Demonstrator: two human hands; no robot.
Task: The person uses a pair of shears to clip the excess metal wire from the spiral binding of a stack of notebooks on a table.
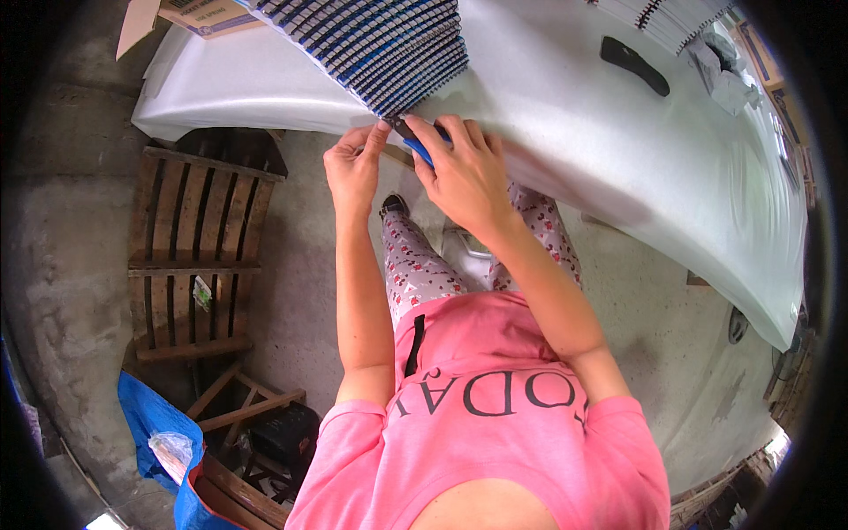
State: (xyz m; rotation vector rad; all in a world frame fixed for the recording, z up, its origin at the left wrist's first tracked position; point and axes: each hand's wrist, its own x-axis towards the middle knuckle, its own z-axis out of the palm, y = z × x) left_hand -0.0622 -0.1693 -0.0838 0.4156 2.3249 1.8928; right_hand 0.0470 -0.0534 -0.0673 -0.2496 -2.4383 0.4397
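Note:
A stack of spiral-bound notebooks with black and blue wire coils lies at the top of the view, its near corner at the table's edge. At that corner my right hand is closed around pliers with blue handles and a dark head. The pliers' tip is right at the coil ends. My left hand is closed, thumb and forefinger pinched together at the same corner, beside the pliers' head. What lies between those fingertips is too small to make out.
A white-covered table stretches across the front. On it lie a black elongated thing, more spiral-bound books and a cardboard box. A wooden pallet stands at left, above a blue bag.

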